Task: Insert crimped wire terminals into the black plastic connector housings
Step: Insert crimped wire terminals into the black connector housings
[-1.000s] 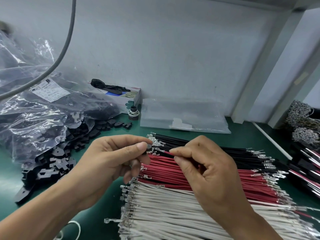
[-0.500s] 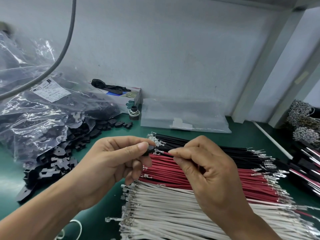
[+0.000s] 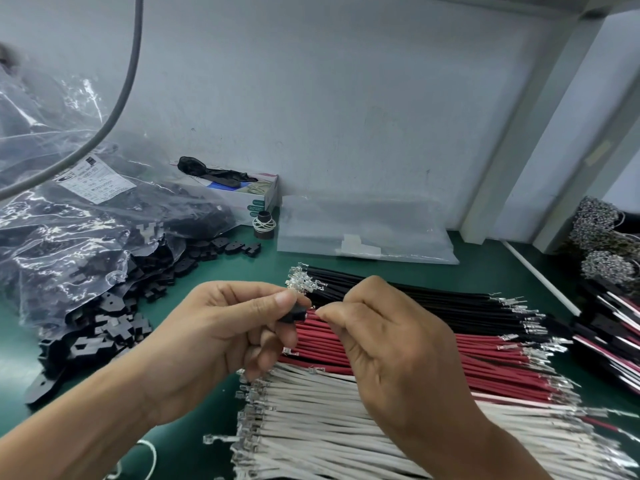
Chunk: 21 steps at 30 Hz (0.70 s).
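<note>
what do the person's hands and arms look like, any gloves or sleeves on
Both the left hand and the right hand are bare: no gloves, rings or finger cots show. The forearms are bare too, with no sleeve, watch or wrist strap in view. Fingernails are short and unpainted.

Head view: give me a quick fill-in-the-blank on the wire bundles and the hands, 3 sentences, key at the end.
1. The left hand pinches a small ____ connector housing.
2. On the green mat, the red wires lie between the black wires and the ____ wires.
3. The loose black housings spill from a clear ____ bag at the left.

Missing words: black; white; plastic
</note>
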{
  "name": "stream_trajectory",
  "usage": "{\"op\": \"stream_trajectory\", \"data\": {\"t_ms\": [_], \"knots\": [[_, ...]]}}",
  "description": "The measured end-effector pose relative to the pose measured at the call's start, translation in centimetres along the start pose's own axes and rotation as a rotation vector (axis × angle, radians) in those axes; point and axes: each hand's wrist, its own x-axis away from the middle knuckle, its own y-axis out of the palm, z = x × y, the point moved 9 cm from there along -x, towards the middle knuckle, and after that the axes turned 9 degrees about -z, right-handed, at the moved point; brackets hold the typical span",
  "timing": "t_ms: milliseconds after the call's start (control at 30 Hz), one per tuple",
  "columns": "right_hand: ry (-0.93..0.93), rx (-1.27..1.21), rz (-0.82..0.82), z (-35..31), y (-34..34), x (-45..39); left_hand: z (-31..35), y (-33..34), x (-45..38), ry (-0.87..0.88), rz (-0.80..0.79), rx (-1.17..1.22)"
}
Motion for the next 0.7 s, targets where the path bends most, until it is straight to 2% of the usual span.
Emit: {"op": "stream_trajectory", "data": {"t_ms": [67, 200, 400, 700], "knots": [[0.059, -0.075, -0.02, 0.8, 0.1, 0.0, 0.7, -0.1, 0.0, 0.059, 0.013, -0.084], [0.142, -0.206, -0.051, 1.9, 0.2, 0.0, 2.7, -0.1, 0.7, 0.243, 0.116, -0.511], [0.151, -0.083, -0.09, 2.0, -0.1, -0.1, 2.3, -0.2, 0.6, 0.218, 0.111, -0.476], [0.114, -0.112, -0.068, 1.0, 0.3, -0.3, 2.1, 0.1, 0.6, 0.208, 0.082, -0.442]]}}
